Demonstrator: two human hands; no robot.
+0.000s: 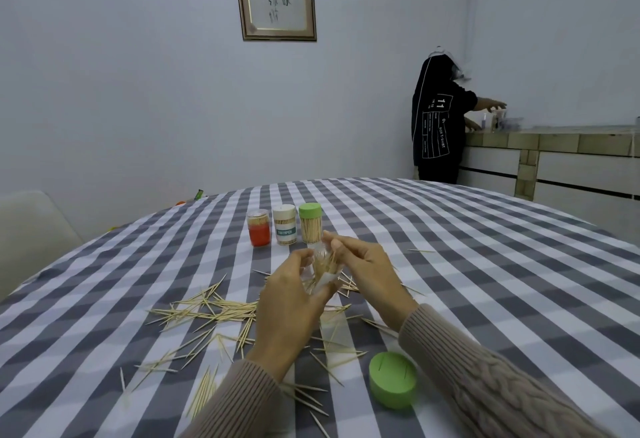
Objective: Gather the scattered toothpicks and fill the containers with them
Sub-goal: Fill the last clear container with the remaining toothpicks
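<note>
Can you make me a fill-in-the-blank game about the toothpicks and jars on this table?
1. The loose lid lying near the right sleeve is coloured ____.
2. At the far side stand ____ closed jars in a row.
3. The left hand and right hand hold a clear jar with ____ sticking up in it.
4. The tablecloth has a ____ pattern.

Missing words: green; three; toothpicks; checked

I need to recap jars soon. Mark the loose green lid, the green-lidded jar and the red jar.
loose green lid [393, 380]: head view, on its flat top.
green-lidded jar [310, 226]: head view, on its clear wall over the toothpicks.
red jar [258, 234]: head view, on its red lower half.
</note>
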